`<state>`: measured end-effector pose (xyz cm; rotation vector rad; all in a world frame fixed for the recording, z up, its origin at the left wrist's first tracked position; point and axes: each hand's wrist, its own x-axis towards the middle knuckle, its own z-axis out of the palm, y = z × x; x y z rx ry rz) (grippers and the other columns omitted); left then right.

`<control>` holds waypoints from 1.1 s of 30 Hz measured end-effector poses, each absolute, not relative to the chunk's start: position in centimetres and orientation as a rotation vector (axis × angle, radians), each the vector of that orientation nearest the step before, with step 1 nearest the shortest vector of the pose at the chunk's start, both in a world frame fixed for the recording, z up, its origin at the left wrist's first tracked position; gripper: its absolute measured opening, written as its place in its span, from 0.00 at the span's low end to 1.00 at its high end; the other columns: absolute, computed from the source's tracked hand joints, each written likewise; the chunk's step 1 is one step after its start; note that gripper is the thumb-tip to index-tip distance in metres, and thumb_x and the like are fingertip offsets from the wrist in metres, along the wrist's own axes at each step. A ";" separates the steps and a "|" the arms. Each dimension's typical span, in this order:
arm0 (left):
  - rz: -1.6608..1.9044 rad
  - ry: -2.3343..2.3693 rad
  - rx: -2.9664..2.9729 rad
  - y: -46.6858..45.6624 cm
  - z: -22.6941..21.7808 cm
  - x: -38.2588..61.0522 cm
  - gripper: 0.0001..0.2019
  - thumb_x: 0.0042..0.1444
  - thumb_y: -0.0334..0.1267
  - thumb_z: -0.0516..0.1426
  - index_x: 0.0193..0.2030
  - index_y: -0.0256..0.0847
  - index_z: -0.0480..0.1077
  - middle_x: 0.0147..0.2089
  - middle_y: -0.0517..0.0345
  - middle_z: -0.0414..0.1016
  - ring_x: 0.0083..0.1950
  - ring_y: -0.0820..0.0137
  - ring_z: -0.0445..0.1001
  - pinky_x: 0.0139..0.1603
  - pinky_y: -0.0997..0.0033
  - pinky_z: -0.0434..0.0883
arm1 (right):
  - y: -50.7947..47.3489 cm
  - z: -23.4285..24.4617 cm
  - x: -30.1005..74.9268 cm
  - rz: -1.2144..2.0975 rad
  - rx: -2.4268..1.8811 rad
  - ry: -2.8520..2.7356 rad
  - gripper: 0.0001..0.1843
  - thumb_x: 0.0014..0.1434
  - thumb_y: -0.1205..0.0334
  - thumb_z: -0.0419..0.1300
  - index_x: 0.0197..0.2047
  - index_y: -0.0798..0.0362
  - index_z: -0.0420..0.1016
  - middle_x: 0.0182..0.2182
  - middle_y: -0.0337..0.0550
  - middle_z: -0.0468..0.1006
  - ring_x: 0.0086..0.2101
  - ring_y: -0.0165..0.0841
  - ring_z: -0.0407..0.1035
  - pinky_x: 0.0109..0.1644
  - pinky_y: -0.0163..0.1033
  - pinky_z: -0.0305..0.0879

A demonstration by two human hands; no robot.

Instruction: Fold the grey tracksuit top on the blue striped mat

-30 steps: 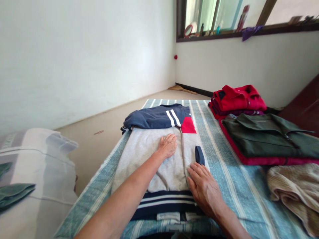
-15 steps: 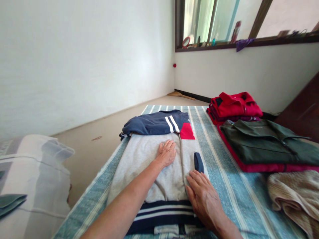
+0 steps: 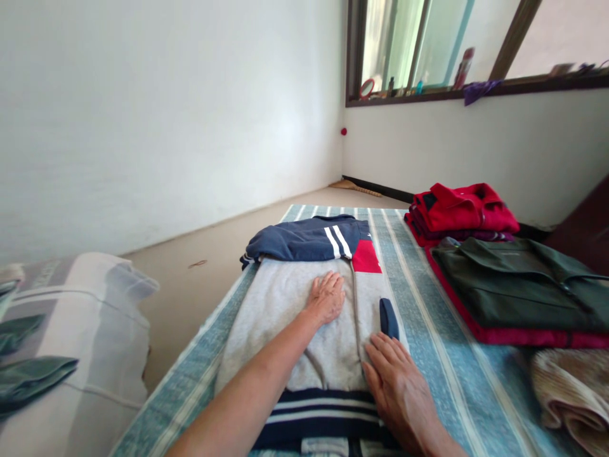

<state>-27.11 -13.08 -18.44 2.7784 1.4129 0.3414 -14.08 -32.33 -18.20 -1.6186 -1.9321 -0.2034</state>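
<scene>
A grey and navy jacket with a red patch and white stripes lies on a blue striped cloth. One navy sleeve is folded across its top, and the striped hem band lies toward me. My left hand rests flat on the grey middle, left of the front seam, fingers stretched out. Lower down, my right hand lies flat on the jacket's right edge, just below the navy pocket trim. Neither hand grips anything.
Folded red clothes are stacked at the back right, with a dark green jacket on another red garment nearer. A brown towel lies front right. At left stands a bundle under whitish covering. A windowsill holds small bottles.
The whole view has shifted, so everything appears slightly farther right and lower. Both hands stay flat in nearly the same places on the jacket.
</scene>
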 end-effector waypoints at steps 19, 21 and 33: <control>0.357 1.552 2.751 -14.0 -17.8 -27.0 0.21 0.64 0.39 0.48 0.63 0.37 0.62 0.68 0.45 0.61 0.71 0.57 0.53 0.67 0.46 0.54 | -32.5 -17.7 -14.2 -0.170 -1.650 -1.926 0.15 0.64 0.66 0.50 0.50 0.55 0.74 0.50 0.50 0.78 0.53 0.44 0.70 0.58 0.53 0.66; 0.354 1.586 2.737 -14.0 -17.9 -26.9 0.22 0.65 0.40 0.47 0.63 0.36 0.62 0.68 0.44 0.60 0.72 0.57 0.51 0.68 0.46 0.53 | -32.5 -17.8 -14.2 -0.178 -1.649 -1.930 0.15 0.64 0.65 0.50 0.49 0.55 0.74 0.50 0.50 0.78 0.52 0.44 0.70 0.58 0.54 0.66; 0.324 1.603 2.713 -13.5 -17.9 -26.9 0.22 0.63 0.42 0.49 0.61 0.37 0.64 0.67 0.44 0.62 0.70 0.56 0.54 0.68 0.48 0.54 | -32.5 -17.7 -14.1 -0.199 -1.641 -1.939 0.16 0.64 0.65 0.50 0.50 0.56 0.74 0.50 0.51 0.78 0.53 0.44 0.70 0.58 0.53 0.66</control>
